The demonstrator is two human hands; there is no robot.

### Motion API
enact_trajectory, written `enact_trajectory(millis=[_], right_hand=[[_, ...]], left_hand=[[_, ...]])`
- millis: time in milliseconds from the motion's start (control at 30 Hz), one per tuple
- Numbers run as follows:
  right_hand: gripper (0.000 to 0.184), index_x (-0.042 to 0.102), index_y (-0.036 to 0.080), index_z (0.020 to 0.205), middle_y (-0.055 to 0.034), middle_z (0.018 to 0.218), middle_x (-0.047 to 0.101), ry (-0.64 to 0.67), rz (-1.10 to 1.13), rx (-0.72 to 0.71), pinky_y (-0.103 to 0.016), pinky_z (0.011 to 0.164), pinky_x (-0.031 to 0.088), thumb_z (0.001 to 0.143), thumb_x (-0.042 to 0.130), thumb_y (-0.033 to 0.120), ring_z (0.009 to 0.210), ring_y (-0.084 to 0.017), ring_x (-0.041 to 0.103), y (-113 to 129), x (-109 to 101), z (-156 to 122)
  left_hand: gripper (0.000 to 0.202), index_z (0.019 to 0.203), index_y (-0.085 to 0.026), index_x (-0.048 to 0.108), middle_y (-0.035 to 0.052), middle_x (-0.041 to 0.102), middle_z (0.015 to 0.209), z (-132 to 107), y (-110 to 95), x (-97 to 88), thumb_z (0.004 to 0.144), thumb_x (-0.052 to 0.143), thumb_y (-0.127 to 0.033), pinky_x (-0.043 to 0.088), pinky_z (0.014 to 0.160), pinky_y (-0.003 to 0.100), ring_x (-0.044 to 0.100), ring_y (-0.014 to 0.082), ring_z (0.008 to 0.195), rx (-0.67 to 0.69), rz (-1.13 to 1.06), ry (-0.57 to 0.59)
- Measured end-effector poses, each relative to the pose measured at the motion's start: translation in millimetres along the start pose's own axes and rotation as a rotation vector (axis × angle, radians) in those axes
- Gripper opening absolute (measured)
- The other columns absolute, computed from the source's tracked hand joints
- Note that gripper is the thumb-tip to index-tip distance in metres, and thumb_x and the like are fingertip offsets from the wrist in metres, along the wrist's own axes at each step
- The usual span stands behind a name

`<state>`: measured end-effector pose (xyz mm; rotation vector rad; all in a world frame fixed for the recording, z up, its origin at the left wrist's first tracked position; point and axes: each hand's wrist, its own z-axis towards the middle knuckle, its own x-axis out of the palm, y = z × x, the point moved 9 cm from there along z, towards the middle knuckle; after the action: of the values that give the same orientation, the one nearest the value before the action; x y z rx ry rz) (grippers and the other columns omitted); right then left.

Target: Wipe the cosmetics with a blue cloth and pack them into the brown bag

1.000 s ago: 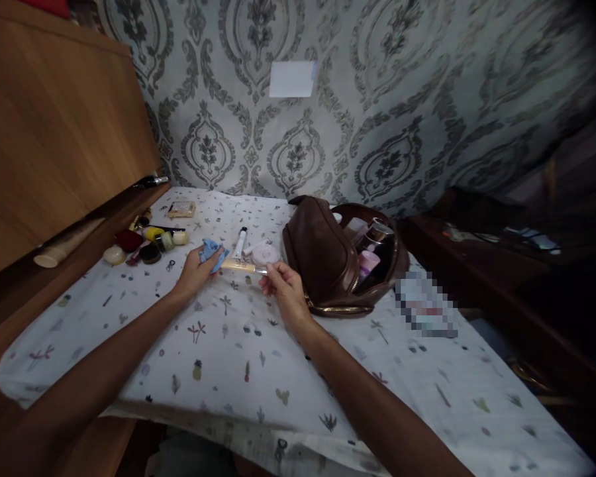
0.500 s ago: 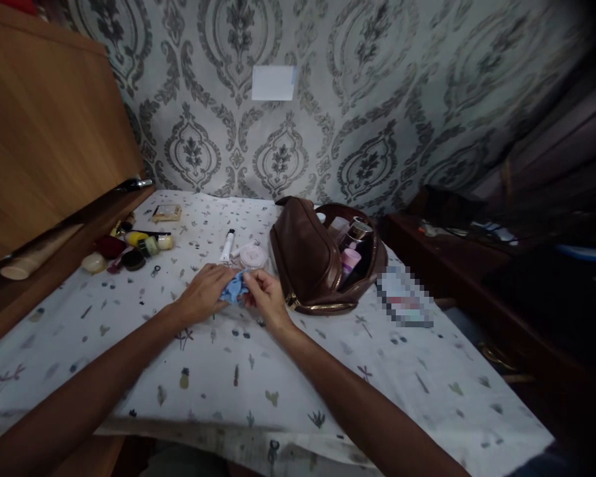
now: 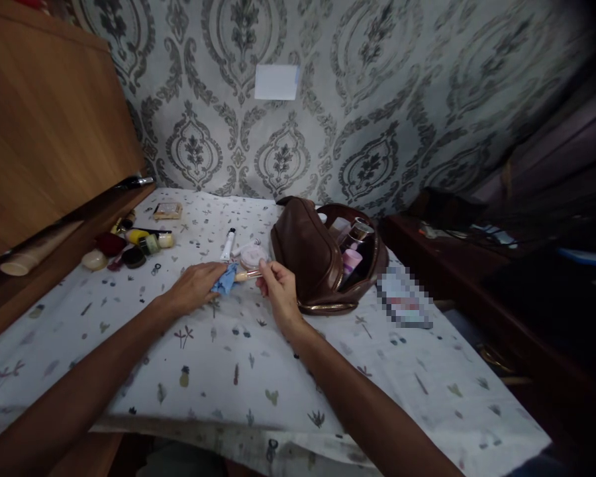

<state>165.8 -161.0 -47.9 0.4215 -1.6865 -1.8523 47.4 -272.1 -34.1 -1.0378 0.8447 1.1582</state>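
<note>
My left hand (image 3: 195, 286) is closed on a small blue cloth (image 3: 225, 281), which is wrapped round one end of a thin cream-coloured stick-like cosmetic (image 3: 247, 275). My right hand (image 3: 277, 289) pinches the other end of that stick, just above the patterned white sheet (image 3: 228, 358). Right of my hands lies an open brown leather pouch (image 3: 312, 255) with bottles and tubes inside (image 3: 353, 248). A round pink compact (image 3: 253, 254) and a white tube (image 3: 227, 244) lie just behind my hands.
Several small cosmetics (image 3: 129, 244) are grouped at the left by a wooden panel (image 3: 44, 132). A flat packet (image 3: 167, 211) lies near the wall. A blurred-out item (image 3: 404, 298) rests right of the pouch. Dark furniture (image 3: 501, 278) stands on the right.
A second ago the stick was held out long between my hands; then both hands bunched together over the cloth. Now my right hand has drawn back right, baring a short length of the stick.
</note>
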Motion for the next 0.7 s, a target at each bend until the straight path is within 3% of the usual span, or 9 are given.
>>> enact_trajectory(millis=[167, 267, 333, 500, 700], right_hand=[[0.049, 0.054, 0.02, 0.06, 0.0045, 0.048, 0.05, -0.017, 0.02, 0.011, -0.023, 0.041, 0.023, 0.073, 0.07, 0.064, 0.041, -0.007, 0.034, 1.8, -2.0, 0.9], [0.041, 0.062, 0.02, 0.072, 0.0058, 0.048, 0.051, 0.004, 0.065, 0.028, -0.023, 0.041, 0.023, 0.073, 0.073, 0.059, 0.04, -0.007, 0.035, 1.6, -0.9, 1.8], [0.038, 0.064, 0.02, 0.077, 0.0058, 0.05, 0.053, 0.033, 0.109, 0.038, -0.022, 0.041, 0.024, 0.072, 0.074, 0.056, 0.041, -0.007, 0.037, 1.8, 1.1, 2.3], [0.036, 0.065, 0.02, 0.083, 0.0037, 0.06, 0.061, 0.094, 0.2, 0.076, -0.022, 0.043, 0.029, 0.068, 0.079, 0.05, 0.047, -0.008, 0.045, -1.4, 6.7, 1.9], [0.039, 0.058, 0.02, 0.073, 0.0039, 0.058, 0.06, 0.09, 0.176, 0.073, -0.021, 0.043, 0.03, 0.068, 0.078, 0.053, 0.045, -0.007, 0.045, -5.0, 7.3, 1.6]], left_hand=[[0.027, 0.112, -0.019, 0.059, 0.0118, 0.069, 0.109, -3.4, 10.2, -4.7, 0.086, 0.058, -0.026, 0.049, 0.082, 0.032, 0.066, 0.0258, 0.097, -0.069, -0.091, -0.014], [0.019, 0.098, -0.019, 0.063, 0.0064, 0.069, 0.088, -3.2, 10.0, -3.6, 0.088, 0.056, -0.033, 0.046, 0.072, 0.027, 0.064, 0.0209, 0.077, -0.129, -0.206, 0.017], [0.024, 0.085, -0.019, 0.062, 0.0031, 0.065, 0.075, -2.4, 9.4, -3.9, 0.09, 0.053, -0.041, 0.042, 0.065, 0.025, 0.059, 0.0179, 0.066, -0.169, -0.281, 0.015], [0.052, 0.054, -0.02, 0.045, -0.0016, 0.047, 0.05, -3.2, 20.5, -11.4, 0.085, 0.051, -0.061, 0.031, 0.052, 0.024, 0.043, 0.0128, 0.049, -0.342, -0.37, -0.101], [0.051, 0.052, -0.021, 0.042, -0.0032, 0.04, 0.047, -3.9, 22.0, -21.9, 0.082, 0.052, -0.061, 0.03, 0.047, 0.024, 0.039, 0.0122, 0.049, -0.401, -0.443, -0.213]])
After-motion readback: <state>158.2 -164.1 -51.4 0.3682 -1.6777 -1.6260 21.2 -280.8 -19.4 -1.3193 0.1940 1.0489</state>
